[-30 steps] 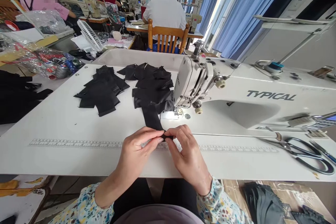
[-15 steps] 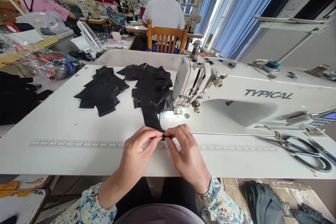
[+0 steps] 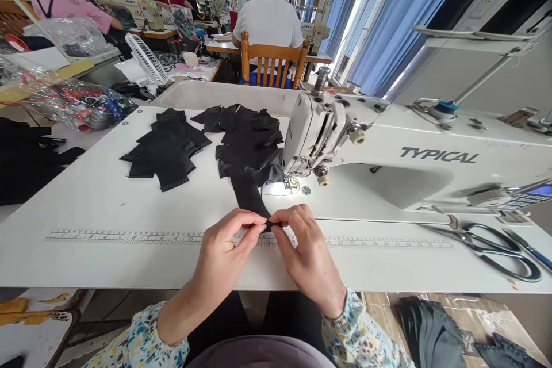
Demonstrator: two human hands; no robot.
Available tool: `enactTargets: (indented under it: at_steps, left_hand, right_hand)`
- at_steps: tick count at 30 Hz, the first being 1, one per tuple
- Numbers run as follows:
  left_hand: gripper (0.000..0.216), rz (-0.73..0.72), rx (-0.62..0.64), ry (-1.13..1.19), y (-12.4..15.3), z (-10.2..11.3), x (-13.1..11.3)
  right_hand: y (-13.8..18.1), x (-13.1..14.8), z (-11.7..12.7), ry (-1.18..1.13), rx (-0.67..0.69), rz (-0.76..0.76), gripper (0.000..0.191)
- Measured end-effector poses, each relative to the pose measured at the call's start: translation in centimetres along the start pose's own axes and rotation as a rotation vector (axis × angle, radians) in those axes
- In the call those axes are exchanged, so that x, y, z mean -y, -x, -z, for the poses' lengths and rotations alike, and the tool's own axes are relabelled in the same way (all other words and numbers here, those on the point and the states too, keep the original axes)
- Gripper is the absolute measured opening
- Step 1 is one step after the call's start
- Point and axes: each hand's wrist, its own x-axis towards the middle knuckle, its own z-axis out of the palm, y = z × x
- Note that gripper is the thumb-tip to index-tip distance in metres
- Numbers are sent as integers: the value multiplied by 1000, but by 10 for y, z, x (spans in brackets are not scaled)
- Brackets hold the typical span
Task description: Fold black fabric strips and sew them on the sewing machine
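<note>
- The left hand (image 3: 226, 247) and right hand (image 3: 306, 250) are held close together, pinching the end of a black fabric strip (image 3: 249, 195)
- The strip is lying across the white tabletop (image 3: 86, 213), leading from the needle area of the sewing machine (image 3: 388, 144) to the hands
- Black fabric pieces (image 3: 166, 152) are lying in piles left of the machine
- Scissors (image 3: 487, 250) are resting on the right

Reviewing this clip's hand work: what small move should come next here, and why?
Probably ease the pinched end of the black fabric strip toward the presser foot of the sewing machine: the left hand and right hand both grip that end, just in front of the foot.
</note>
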Motion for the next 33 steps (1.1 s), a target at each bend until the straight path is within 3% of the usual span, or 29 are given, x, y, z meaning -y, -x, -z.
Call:
enactTargets:
  at_steps: [6, 25, 28, 33]
  left_hand:
    - [22, -42, 18, 15, 1, -2, 5]
    - [15, -39, 67, -31, -2, 1, 4]
    - [11, 39, 111, -14, -7, 6, 2]
    - [10, 303, 228, 194, -17, 16, 1]
  right_hand:
    - [0, -1, -2, -7, -11, 0, 17]
    - [0, -1, 3, -3, 7, -27, 13]
    - [-3, -2, 6, -42, 45, -74, 13]
    - [-7, -7, 14, -204, 127, -202, 11]
